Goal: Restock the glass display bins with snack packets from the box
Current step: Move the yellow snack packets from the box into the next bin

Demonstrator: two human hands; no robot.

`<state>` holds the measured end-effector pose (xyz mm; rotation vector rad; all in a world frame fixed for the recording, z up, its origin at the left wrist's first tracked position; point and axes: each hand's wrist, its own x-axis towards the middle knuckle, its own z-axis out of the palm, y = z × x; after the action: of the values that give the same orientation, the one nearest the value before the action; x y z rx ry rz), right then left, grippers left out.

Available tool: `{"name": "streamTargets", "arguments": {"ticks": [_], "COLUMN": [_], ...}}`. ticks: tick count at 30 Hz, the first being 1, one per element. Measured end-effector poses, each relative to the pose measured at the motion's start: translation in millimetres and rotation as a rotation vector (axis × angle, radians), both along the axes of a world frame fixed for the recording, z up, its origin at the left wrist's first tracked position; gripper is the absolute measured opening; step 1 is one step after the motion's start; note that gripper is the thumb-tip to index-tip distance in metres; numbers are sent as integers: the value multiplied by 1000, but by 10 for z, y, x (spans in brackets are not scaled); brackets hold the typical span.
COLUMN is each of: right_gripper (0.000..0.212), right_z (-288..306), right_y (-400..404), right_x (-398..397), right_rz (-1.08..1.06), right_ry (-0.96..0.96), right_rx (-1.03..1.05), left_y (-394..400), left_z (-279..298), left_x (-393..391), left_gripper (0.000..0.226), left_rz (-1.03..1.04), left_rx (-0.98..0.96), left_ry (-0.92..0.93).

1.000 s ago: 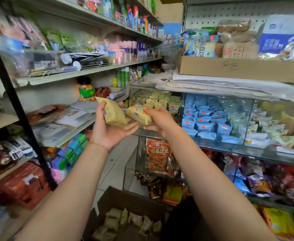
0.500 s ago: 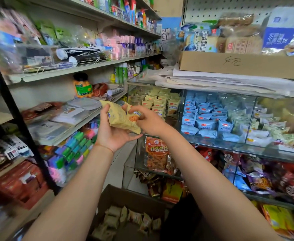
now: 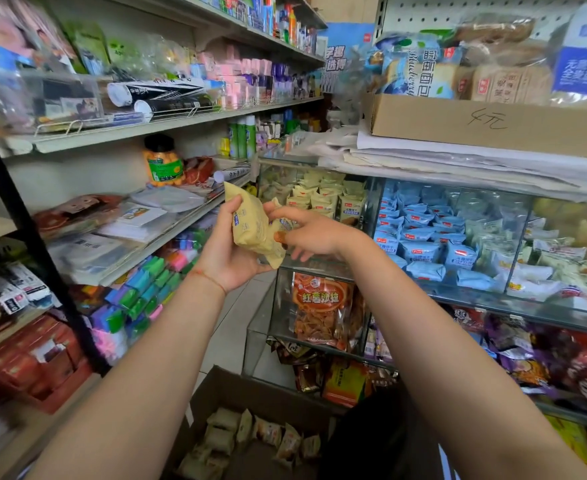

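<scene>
The scene is brightly and evenly lit by soft, diffuse light with no hard shadows; the source itself is out of view. The glass display bins (image 3: 458, 237) carry pale reflections and a milky sheen, strongest toward 3 o'clock. Motion blur smears the shelves (image 3: 167, 123) at 9 and 10 o'clock and the goods at 4 o'clock, while the centre stays fairly sharp. Wide-angle distortion bends the black upright (image 3: 25, 220) at 9 o'clock and stretches both forearms toward 6 o'clock. The box (image 3: 250, 441) at 6 o'clock sits in dimmer light.
</scene>
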<state>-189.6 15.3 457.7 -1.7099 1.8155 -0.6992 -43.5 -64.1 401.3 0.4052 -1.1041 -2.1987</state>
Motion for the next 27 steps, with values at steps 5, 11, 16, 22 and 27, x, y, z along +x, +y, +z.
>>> {"name": "streamTargets", "arguments": {"ticks": [5, 11, 16, 22, 27], "right_gripper": [40, 41, 44, 43, 46], "right_z": [-80, -319, -454, -680, -753], "right_y": [-152, -551, -954, -1316, -1432], "right_x": [-211, -674, -900, -1153, -1215], "right_rz": [-170, -552, -623, -714, -695], "right_ry": [-109, 232, 614, 703, 641], "right_rx": [-79, -231, 36, 161, 235], "left_y": [-134, -331, -642, -686, -720], "left_z": [65, 68, -7, -259, -319], "left_x": [-271, -686, -956, -1121, -1135], "left_gripper": [56, 34, 43, 64, 64], "left_rz": [58, 337, 467, 416, 430], "left_rx": [-31, -459, -870, -1089, -1069], "left_ry": [-39, -470, -855, -1204, -1307]}}
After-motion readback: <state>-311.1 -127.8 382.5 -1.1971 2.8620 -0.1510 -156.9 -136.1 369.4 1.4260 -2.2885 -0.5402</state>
